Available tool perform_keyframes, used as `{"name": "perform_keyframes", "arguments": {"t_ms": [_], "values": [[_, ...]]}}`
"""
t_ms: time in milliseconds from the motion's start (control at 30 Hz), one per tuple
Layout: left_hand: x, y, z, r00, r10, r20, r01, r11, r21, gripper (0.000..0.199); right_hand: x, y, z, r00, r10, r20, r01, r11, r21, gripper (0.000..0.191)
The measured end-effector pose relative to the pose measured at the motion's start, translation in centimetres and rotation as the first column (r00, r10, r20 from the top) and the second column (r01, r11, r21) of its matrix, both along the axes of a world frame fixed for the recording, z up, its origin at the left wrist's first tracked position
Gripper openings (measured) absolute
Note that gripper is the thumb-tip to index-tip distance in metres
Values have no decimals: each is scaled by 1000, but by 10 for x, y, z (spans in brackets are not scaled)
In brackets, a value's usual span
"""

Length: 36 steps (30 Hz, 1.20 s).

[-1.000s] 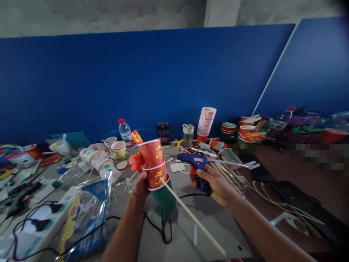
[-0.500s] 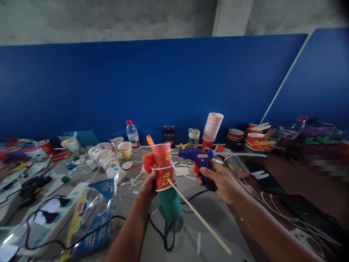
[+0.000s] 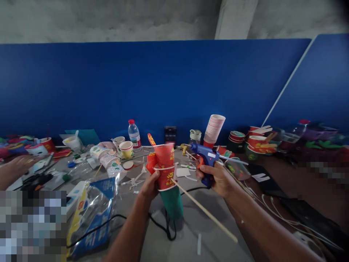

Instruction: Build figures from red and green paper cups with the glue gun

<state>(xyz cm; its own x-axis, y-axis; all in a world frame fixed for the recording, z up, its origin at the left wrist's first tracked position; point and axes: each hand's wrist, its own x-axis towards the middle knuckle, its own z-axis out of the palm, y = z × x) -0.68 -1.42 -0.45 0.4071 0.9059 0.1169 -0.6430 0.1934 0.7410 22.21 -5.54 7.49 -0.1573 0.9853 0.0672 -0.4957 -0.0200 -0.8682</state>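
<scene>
My left hand (image 3: 150, 185) is wrapped round red paper cups (image 3: 167, 176) joined in a stack, with a green cup (image 3: 171, 205) at the bottom. A wooden stick (image 3: 204, 211) juts from the stack toward the lower right. On the stack's left side are red paper pieces (image 3: 151, 160), partly behind my fingers. My right hand (image 3: 218, 178) grips a blue hot glue gun (image 3: 206, 156) by its handle, a finger at the orange trigger. The gun's nozzle points left, apart from the cups. A clear glue stick (image 3: 234, 160) sticks out of its back.
Behind stand a water bottle (image 3: 134, 136), a leaning stack of paper cups (image 3: 215, 129) and a glass jar (image 3: 195, 136). Blister packaging (image 3: 95, 214) and a black cable (image 3: 170, 233) lie on the grey table. Another person's hand (image 3: 16, 167) reaches in at far left.
The glue gun has tilted nose-up and its nozzle has moved away from the cups to the right. Another person's hand has entered at the left.
</scene>
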Motion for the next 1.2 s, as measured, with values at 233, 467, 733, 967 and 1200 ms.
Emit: {"name": "perform_keyframes", "arguments": {"t_ms": [233,467,733,967,1200], "values": [[-3,3,-9,994,-108,23,109,993,-43,67,-5,19,0,982,149,-119,-137,985,106,22],[1,8,-9,979,-201,-22,194,966,-170,65,-6,32,-10,981,160,-113,-154,987,54,35],[4,8,-10,930,-360,-74,340,918,-203,69,5,43,-30,983,153,-105,-154,988,-5,20],[-1,13,-17,907,-367,-204,330,924,-195,63,12,39,-35,990,123,-67,-123,992,-4,20],[1,14,-18,950,-222,-222,200,973,-116,66,11,35,-31,999,37,-11,-37,998,46,22]]}}
